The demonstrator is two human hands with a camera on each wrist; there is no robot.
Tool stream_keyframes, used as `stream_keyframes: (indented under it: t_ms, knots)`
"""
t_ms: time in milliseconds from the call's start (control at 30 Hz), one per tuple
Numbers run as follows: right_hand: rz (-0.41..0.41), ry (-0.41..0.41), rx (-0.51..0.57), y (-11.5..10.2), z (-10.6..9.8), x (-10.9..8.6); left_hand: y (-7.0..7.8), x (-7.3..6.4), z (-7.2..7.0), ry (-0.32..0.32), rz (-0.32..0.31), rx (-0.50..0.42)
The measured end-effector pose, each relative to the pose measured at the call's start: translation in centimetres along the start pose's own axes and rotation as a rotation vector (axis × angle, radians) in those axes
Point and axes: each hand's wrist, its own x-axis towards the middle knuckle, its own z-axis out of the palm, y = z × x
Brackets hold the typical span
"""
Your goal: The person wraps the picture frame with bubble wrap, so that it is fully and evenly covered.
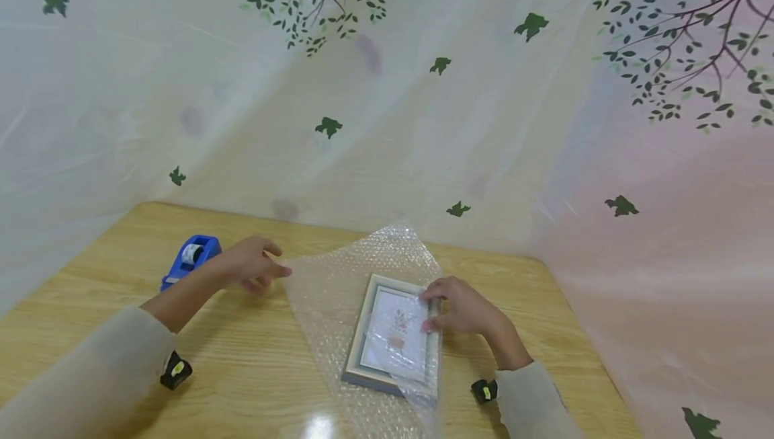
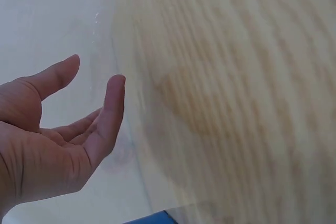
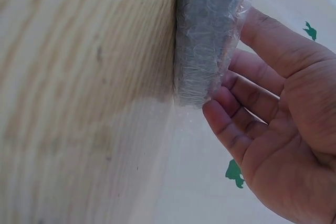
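A picture frame (image 1: 373,339) with a pale border and a small drawing lies face up on a sheet of bubble wrap (image 1: 326,298). The sheet's right part is folded over the frame's right edge. My right hand (image 1: 464,310) rests its fingertips on that wrapped edge, thumb and index finger apart; in the right wrist view the fingers (image 3: 226,121) touch the film along the frame's side. Near the sheet's far left corner is my left hand (image 1: 249,265). Its thumb (image 2: 60,77) and index finger (image 2: 111,111) stand apart with nothing between them.
A blue tape dispenser (image 1: 208,248) with a roll of tape stands behind my left forearm. The wooden table (image 1: 254,358) ends at a pale curtain (image 1: 387,170) with printed leaves and branches. A small black device (image 1: 175,370) sits by the left cuff, another (image 1: 485,390) by the right.
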Motion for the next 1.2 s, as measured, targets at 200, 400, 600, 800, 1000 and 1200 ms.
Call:
stream_keyframes:
  t_ms: [200, 400, 600, 800, 1000, 1200]
  knots:
    - [-0.011, -0.006, -0.005, 0.0, -0.2, -0.1, -0.3, 0.1, 1.3, -0.064, -0.029, -0.251]
    - [-0.022, -0.003, 0.004, -0.4, -0.3, -0.1, 0.4, 0.1, 3.5, -0.151, 0.039, -0.472]
    - [-0.004, -0.006, 0.003, -0.2, -0.2, -0.1, 1.2, -0.1, 5.6, -0.247, 0.125, -0.447]
    - [0.005, -0.008, 0.013, 0.0, 0.0, 0.1, 2.1, -0.6, 7.1, -0.253, 0.144, -0.401]
    - [0.005, -0.007, 0.013, 0.0, 0.1, 0.2, 2.8, -0.6, 8.3, -0.27, 0.179, -0.417]
    - [0.011, 0.0, 0.002, 0.1, 0.0, 0.1, 3.9, -0.2, 9.3, -0.273, 0.216, -0.477]
